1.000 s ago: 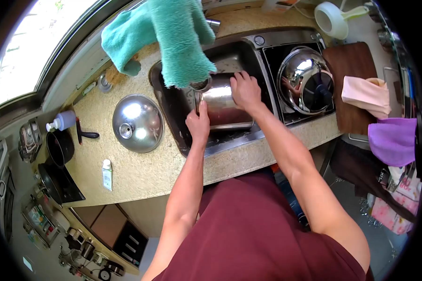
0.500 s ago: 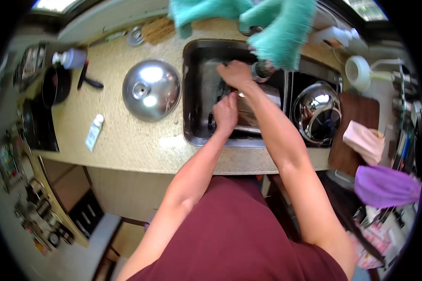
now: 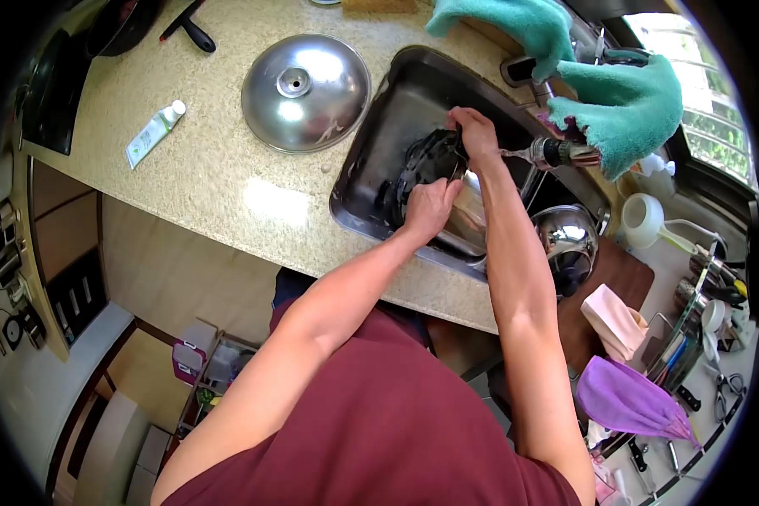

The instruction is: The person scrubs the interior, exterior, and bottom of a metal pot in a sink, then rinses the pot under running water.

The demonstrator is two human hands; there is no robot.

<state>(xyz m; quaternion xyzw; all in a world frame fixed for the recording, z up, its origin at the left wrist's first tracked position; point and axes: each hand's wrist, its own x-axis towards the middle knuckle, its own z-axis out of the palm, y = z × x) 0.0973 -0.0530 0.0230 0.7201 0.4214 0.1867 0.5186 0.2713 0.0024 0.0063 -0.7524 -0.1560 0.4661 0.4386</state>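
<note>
Both of my hands are inside the dark steel sink (image 3: 367,160). My left hand (image 3: 430,207) is closed, its fingertips at a thin edge beside a shiny metal vessel (image 3: 465,221). Farther back, my right hand (image 3: 474,135) curls round a dark piece too hidden to name. My right forearm covers part of the vessel. The tap head (image 3: 557,153) points toward my right wrist, with what looks like water at its mouth. A teal cloth (image 3: 628,105) drapes over the tap.
On the counter (image 3: 219,160) lie a domed steel lid (image 3: 305,94) and a white-green tube (image 3: 155,135). Right of the sink are a shiny round lid or bowl (image 3: 565,240), a brown board (image 3: 620,278), a pink cloth (image 3: 614,322) and a purple cloth (image 3: 628,396).
The view has turned and shifted. My right hand has left the vessel's top for the sink's back area and now curls round something dark. My left hand stays near the vessel's left side.
</note>
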